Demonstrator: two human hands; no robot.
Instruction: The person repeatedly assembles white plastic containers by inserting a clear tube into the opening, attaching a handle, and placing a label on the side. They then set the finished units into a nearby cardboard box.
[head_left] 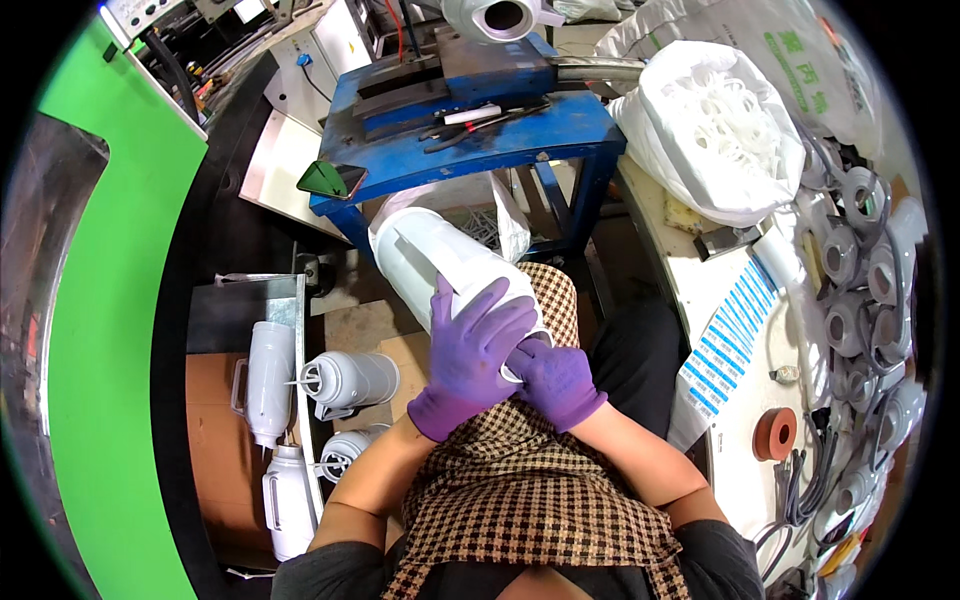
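A white plastic jug body (405, 262) lies tilted across my lap, its near end toward me. My left hand (475, 345), in a purple glove, lies over its side with the fingers wrapped around the curve. At the near rim, my right hand (556, 378), also in a purple glove, is closed with the thumb and fingers pressed at the opening. The fingertips there are partly hidden, so whether they pinch some small part besides the rim cannot be seen. Beneath the jug is my brown checked apron (535, 490).
Ahead stands a blue metal bench (570, 125) with a phone (332, 180) and pliers on it. Left, a cardboard box (215, 425) and several grey-white jugs (365, 380). Right, a table holds a sack of white rings (680, 170), label sheets (722, 340), a brown ring (775, 434) and many grey plastic tops (865, 300).
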